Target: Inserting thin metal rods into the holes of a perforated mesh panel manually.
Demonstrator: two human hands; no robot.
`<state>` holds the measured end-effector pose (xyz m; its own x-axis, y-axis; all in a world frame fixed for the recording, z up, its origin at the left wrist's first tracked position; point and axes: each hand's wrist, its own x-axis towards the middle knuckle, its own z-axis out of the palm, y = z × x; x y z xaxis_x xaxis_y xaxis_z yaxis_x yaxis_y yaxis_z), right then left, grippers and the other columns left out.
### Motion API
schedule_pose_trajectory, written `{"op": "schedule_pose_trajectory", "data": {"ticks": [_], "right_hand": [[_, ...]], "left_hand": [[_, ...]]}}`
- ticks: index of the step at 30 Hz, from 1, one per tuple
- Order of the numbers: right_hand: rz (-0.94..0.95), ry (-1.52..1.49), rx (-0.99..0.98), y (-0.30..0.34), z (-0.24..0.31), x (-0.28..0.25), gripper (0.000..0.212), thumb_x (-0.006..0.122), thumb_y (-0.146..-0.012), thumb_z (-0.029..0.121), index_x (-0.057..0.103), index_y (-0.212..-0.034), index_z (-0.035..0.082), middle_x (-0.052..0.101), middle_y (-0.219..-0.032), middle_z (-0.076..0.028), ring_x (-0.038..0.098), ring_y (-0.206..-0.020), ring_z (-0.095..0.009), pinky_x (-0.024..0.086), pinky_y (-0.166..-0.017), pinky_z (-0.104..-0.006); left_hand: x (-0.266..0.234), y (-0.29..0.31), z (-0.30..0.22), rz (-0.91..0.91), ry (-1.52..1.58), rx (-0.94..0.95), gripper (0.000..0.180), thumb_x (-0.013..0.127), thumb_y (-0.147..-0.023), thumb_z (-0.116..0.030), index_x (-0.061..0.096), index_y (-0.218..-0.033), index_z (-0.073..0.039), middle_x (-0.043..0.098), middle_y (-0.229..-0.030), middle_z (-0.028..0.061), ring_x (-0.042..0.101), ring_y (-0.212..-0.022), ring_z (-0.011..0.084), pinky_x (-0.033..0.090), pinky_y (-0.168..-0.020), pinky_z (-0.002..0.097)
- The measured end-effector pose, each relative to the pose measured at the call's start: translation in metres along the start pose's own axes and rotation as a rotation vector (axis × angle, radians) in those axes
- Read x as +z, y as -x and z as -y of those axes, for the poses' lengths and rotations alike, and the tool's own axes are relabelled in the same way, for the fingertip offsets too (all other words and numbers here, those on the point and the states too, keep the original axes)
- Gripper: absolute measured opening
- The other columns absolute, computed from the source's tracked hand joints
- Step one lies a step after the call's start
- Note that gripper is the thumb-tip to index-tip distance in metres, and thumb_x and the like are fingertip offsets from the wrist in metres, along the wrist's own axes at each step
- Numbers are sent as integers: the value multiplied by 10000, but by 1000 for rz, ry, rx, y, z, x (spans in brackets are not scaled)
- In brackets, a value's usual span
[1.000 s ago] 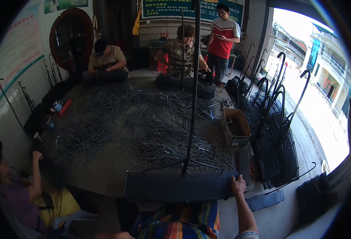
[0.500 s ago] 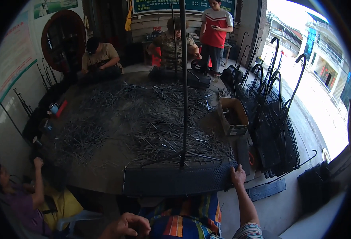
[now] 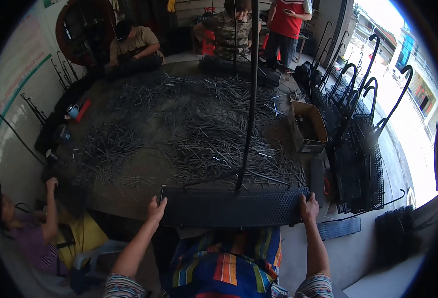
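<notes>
A long black metal panel [image 3: 231,209], perforated toward its right end, lies along the near edge of the table. From its back side rises a tall thin dark pole [image 3: 251,107], with slim braces spreading from its foot. My left hand [image 3: 156,208] grips the panel's left end, thumb up against the edge. At the opposite end my right hand [image 3: 309,207] is closed on the corner. Beyond the panel, thin metal rods [image 3: 214,141] are strewn over the dark tabletop [image 3: 144,196] in loose heaps.
An open cardboard box [image 3: 314,145] sits at the table's right side. Hooked black racks [image 3: 360,164] crowd the floor beyond it, near a loose perforated panel [image 3: 339,227]. A seated person [image 3: 27,231] is close on the left; others are across the table. A blue cup [image 3: 73,111] stands at the far left.
My left hand has come up from below, near my lap, and taken hold of the panel's left end. My right hand stays on the right end. The whole view has shifted.
</notes>
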<state>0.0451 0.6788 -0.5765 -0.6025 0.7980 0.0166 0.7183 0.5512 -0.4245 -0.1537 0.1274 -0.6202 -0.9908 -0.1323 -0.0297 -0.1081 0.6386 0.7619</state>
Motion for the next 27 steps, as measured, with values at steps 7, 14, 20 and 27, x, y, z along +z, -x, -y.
{"op": "schedule_pose_trajectory", "data": {"ticks": [7, 14, 20, 27], "right_hand": [[20, 42, -28, -6, -12, 10, 468, 512, -888, 460, 491, -1016, 10, 623, -977, -300, 580, -956, -476, 445, -828, -519], [26, 80, -41, -17, -12, 11, 455, 526, -886, 448, 484, -1031, 18, 626, -929, -303, 585, -919, -492, 449, -785, -531], [-46, 84, -93, -15, -10, 17, 394, 555, -876, 387, 488, -1023, 28, 618, -860, -295, 586, -850, -498, 443, -724, -542], [-99, 49, -141, -12, -21, 26, 294, 545, -877, 303, 483, -930, 21, 617, -827, -262, 595, -800, -475, 456, -694, -515]], "left_hand": [[-7, 1, -17, 271, 242, -221, 595, 662, -869, -373, 501, -1258, 47, 601, -1148, 215, 561, -1141, 288, 421, -966, 354], [-14, -69, -63, 54, 64, 420, 574, 672, -848, -199, 420, -1331, -16, 464, -1351, 149, 481, -1217, 286, 433, -933, 369], [27, -164, -152, 75, -118, 848, 723, 648, -867, -255, 284, -1434, 8, 321, -1459, 216, 353, -1337, 369, 337, -1079, 433], [168, -285, -185, 208, -95, 731, 748, 569, -925, -372, 205, -1477, -23, 272, -1498, 197, 309, -1363, 382, 330, -1090, 443]]}}
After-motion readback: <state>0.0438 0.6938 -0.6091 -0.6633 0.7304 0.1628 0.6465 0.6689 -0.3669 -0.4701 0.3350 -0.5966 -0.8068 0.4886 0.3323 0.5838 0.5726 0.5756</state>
